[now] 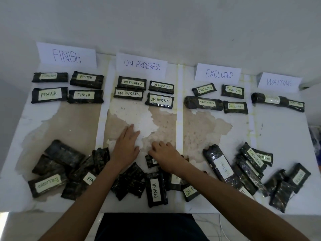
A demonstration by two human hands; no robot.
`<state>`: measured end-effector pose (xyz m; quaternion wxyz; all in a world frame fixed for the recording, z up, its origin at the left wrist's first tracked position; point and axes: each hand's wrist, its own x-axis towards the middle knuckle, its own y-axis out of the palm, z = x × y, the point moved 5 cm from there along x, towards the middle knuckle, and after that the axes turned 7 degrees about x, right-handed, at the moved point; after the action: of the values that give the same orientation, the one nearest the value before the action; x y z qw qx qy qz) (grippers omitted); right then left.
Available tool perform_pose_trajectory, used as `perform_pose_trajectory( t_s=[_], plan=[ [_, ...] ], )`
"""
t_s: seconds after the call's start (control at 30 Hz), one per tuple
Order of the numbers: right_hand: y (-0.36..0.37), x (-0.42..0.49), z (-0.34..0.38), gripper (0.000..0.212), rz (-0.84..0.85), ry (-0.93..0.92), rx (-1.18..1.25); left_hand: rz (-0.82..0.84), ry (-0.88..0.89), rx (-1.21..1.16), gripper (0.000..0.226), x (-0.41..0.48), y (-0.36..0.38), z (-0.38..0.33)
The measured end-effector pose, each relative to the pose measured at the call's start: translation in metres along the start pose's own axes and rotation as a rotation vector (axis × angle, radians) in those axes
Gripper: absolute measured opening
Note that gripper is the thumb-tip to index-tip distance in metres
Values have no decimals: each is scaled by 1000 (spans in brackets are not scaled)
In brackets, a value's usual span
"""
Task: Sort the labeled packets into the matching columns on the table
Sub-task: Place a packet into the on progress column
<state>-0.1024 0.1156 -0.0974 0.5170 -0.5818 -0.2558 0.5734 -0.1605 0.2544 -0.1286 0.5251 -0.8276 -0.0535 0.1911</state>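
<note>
the thing in play is a small dark packet [150, 161] lying right under the right hand [165, 157], at the far edge of the unsorted heap. the hand covers nearly all of its label, so its column is not readable. the right hand's fingers curl down over it, but i cannot tell whether they pinch it or only rest there. the left hand [127, 145] lies just beside, flat on the table [278, 136] with fingers straight, holding nothing. this looks like the picking step. next, i judge, the packet must be lifted clear, its label read, then carried well ahead of the hands to the matching row; the on progress card [142, 65] stands straight ahead. nearer the body than the right hand, a finish packet [156, 187] lies label up, unsorted.
</note>
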Motion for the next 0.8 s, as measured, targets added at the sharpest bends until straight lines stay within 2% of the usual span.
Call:
perform_pose_trajectory(
  t_s=[0.1,0.3,0.4,0.6,0.8],
  plan=[
    [0,7,-4,52,-77,-2,48,-5,-12,-22,55,2,-3,-1],
    [-49,44,-61,52,-258,178,220,-71,26,-8,54,31,-23,-2],
    [-65,69,-83,55,-285,191,233,-72,4,1,56,53,-32,-2],
    [-61,96,-91,48,-249,202,230,-12,-59,48,62,72,-32,0],
    [-60,75,-84,49,-374,192,342,9,-28,39,60,59,-27,-2]
  ],
)
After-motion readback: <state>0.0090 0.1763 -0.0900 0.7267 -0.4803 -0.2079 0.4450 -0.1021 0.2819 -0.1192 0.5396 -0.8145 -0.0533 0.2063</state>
